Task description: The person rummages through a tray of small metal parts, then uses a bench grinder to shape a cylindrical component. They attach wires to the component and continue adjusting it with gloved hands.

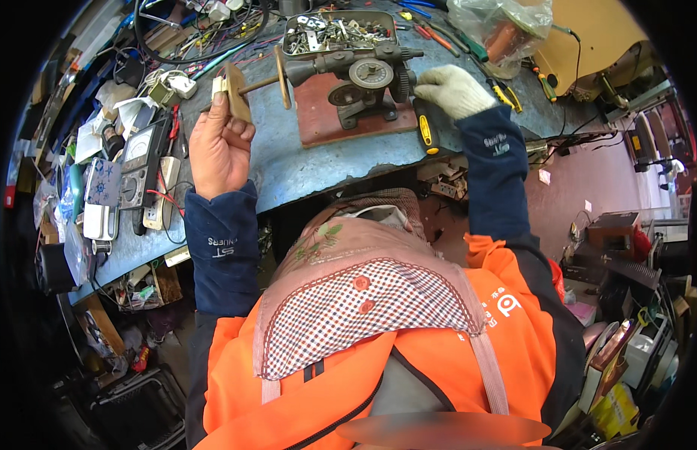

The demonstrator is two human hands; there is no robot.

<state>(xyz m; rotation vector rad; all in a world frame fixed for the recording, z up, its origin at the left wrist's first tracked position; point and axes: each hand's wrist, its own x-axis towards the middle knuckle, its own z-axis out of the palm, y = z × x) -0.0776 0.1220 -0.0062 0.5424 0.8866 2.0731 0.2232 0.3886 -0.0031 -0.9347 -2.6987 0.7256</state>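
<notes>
My bare left hand [222, 139] is closed on a flat wooden block [236, 94] with a cream strip on its side, at the left end of a horizontal rod [260, 84] with a crossbar [281, 79]. The rod meets a dark metal hand machine [370, 86], with dials and gears, standing on a reddish board [322, 130]. My right hand [452, 91], in a white knitted glove, has bent fingers at the machine's right-side gear; what they hold, if anything, is unclear. A yellow-handled tool [427, 131] lies beside the board.
A metal tray [287, 44] of small parts sits behind the machine. Multimeters [138, 146], cables and clutter crowd the bench's left side. Pliers [506, 94], screwdrivers and a bagged copper-coloured item [506, 34] lie at right. The bench edge [303, 195] runs before me.
</notes>
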